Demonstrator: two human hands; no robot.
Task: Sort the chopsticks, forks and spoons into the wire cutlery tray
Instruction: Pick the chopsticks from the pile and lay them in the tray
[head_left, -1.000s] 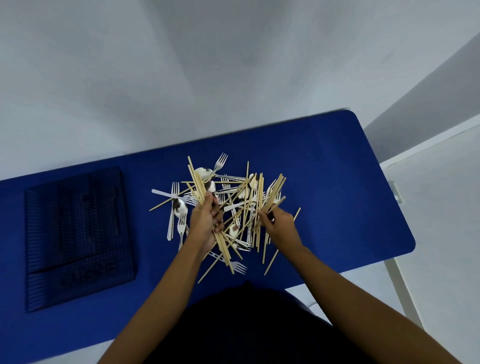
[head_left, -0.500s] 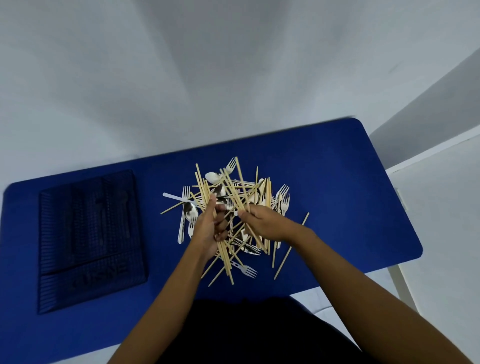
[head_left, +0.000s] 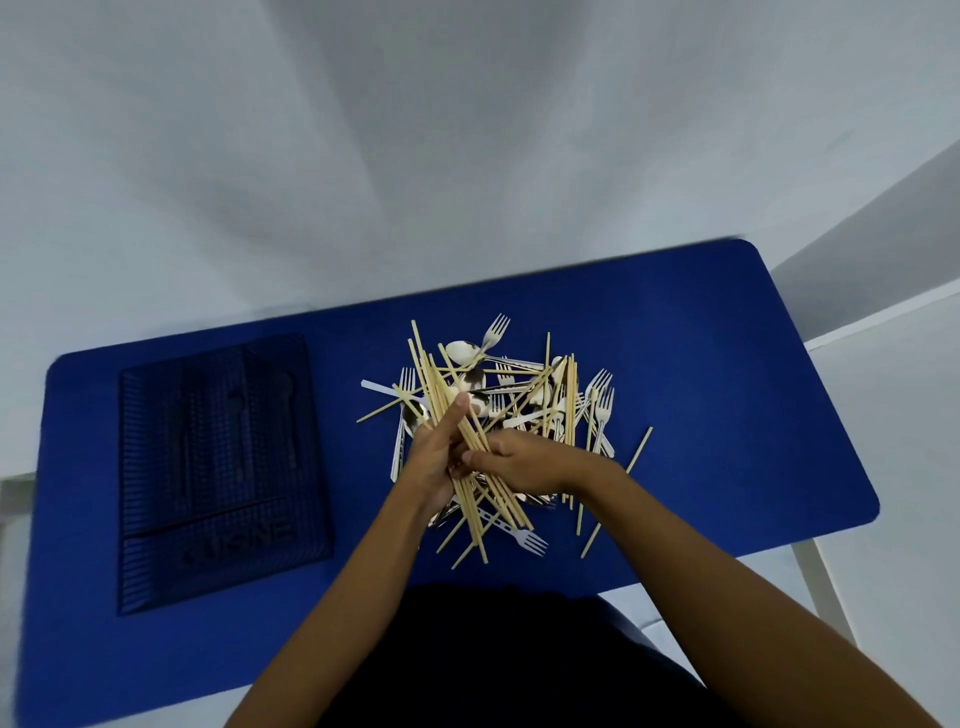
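Note:
A mixed heap of cutlery (head_left: 540, 395) lies in the middle of the blue table: wooden chopsticks, white forks and spoons tangled together. My left hand (head_left: 434, 457) is closed around a bundle of chopsticks (head_left: 441, 384) that slants up to the left. My right hand (head_left: 519, 462) sits right beside it, fingers pinching the same bundle lower down. The dark wire cutlery tray (head_left: 156, 571) rests at the table's left side, well apart from both hands. What lies in its compartments is hard to make out.
The blue table (head_left: 727, 405) has a rounded far right corner and its front edge runs close to my body. A single chopstick (head_left: 638, 451) lies loose at the heap's right. A white fork (head_left: 524, 538) lies nearest the front edge.
My right hand moved left from the heap's right side to meet the left hand. Both now grip the chopstick bundle together. The camera view shifted slightly.

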